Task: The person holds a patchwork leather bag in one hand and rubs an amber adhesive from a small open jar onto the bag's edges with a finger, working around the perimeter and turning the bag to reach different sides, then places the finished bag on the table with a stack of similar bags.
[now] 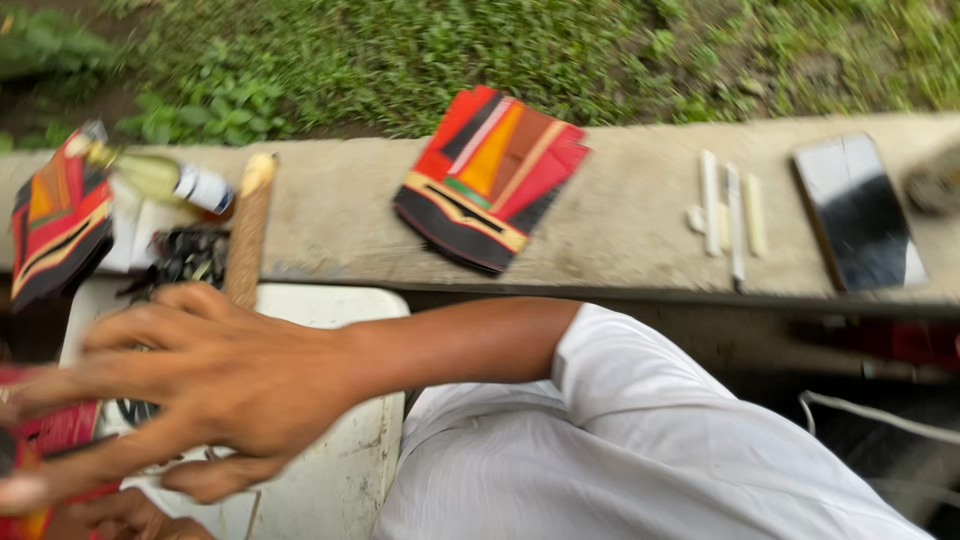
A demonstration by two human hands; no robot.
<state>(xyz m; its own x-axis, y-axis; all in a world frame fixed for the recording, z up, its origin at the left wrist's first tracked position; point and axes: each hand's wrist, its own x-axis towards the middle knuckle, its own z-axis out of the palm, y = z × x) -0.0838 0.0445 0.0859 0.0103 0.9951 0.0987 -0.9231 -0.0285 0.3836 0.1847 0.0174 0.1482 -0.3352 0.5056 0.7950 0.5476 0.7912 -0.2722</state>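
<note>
I see the right hand [215, 385] blurred, fingers spread wide, gripping nothing, over the white tray [340, 470]. Left hand [120, 518] sits below it; grip unclear. Patterned pouch [490, 178] lies beyond the tray.

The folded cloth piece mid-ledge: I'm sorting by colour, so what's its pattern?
The cloth piece shows red, orange and brown stripes with a black, yellow-trimmed edge; head view.

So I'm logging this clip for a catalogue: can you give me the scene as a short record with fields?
setting: concrete ledge beside grass
right hand: fingers spread, blurred, reaching left across a white surface
left hand: partly visible at bottom edge
on ledge: red patterned pouch, white sticks, phone, small bottle
</note>
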